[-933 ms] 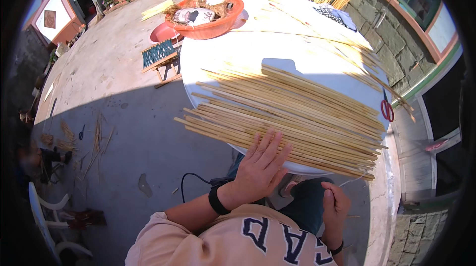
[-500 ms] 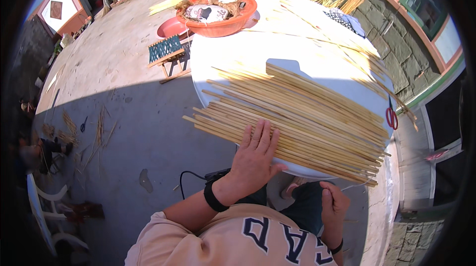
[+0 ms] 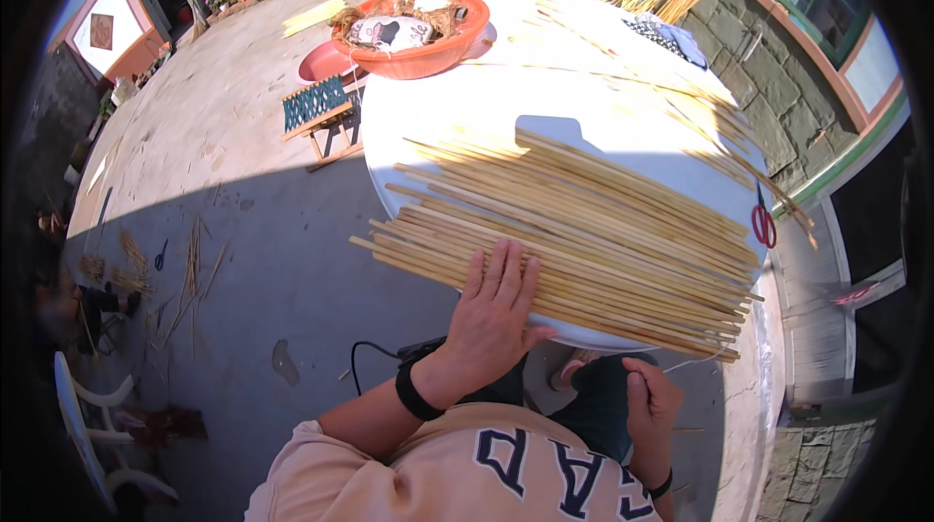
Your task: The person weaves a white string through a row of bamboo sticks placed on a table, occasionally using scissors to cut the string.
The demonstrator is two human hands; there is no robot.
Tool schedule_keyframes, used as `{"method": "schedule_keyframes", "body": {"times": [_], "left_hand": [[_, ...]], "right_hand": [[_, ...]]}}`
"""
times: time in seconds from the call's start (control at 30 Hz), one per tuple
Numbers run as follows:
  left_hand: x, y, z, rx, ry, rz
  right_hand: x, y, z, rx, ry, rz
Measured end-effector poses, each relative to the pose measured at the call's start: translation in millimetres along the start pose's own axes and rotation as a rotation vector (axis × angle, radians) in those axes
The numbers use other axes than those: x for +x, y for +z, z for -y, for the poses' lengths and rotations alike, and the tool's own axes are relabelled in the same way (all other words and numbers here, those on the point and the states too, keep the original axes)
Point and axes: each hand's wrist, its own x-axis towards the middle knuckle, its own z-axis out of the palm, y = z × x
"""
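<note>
Left hand (image 3: 491, 318) flat on smooth pale straw stalks (image 3: 584, 230) (long, thin).

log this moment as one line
left hand: flat on pale yellow straw stalks | stalks: spread across round white table | right hand: below table edge, empty | red-handled scissors: table's right rim

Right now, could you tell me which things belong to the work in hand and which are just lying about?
In hand:
- left hand, flat on the straw stalks
- round white table

Lying about:
- red scissors
- orange basin
- small wooden stool
- white plastic chair
- right hand, off the table
</note>
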Motion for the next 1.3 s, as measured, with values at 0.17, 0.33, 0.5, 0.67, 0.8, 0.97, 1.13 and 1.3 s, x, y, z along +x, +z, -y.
{"method": "schedule_keyframes", "body": {"times": [0.17, 0.33, 0.5, 0.67, 0.8, 0.97, 1.13, 1.3], "left_hand": [[0, 0, 0, 0.012, 0.009, 0.003], [-1, -1, 0, 0.014, 0.009, 0.004], [-1, 0, -1, 0.016, 0.013, 0.011], [-1, 3, -2, 0.024, 0.013, 0.013], [-2, 0, -1, 0.066, 0.013, 0.016], [-1, -3, -1, 0.059, 0.039, 0.043], [0, -7, -1, 0.116, 0.023, 0.085], [-3, -14, 0, 0.112, 0.006, 0.048]], "right_hand": [[0, 1, 0, 0.006, -0.004, 0.019], [0, 1, 0, 0.019, -0.01, 0.02], [-1, 0, -1, 0.021, -0.016, 0.027], [5, -6, 18, -0.062, 0.015, 0.102], [3, -3, 11, 0.025, -0.012, 0.106], [-4, -2, 2, -0.011, -0.065, 0.003], [-2, -9, -11, 0.041, -0.088, -0.002], [-1, -15, -9, 0.007, -0.141, -0.057]]}}
